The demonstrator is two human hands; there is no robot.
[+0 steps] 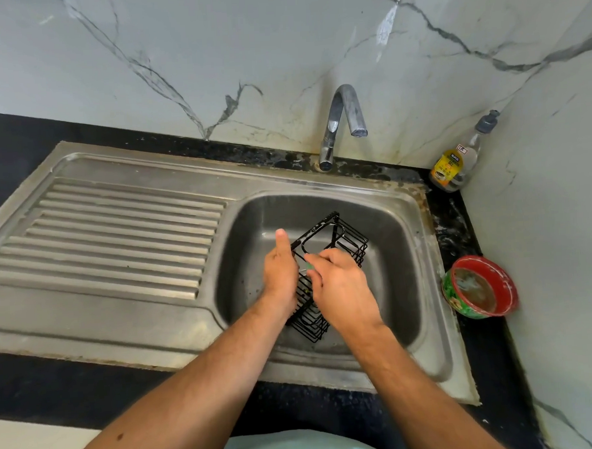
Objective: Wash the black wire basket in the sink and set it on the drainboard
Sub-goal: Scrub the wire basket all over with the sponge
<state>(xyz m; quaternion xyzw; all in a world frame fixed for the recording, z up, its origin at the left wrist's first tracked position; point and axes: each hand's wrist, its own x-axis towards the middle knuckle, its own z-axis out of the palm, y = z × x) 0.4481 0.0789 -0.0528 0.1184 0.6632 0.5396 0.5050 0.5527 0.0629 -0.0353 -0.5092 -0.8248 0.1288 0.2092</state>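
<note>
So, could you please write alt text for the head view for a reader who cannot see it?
Two hands, left and right, hold a black wire basket inside a steel sink, the right pinching something small and green against it. The tap runs no visible water; the ribbed drainboard lies to the left.

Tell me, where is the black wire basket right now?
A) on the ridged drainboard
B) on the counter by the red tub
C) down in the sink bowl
C: the black wire basket sits inside the sink bowl, with both hands on it, and the drainboard has no basket on it.
</note>
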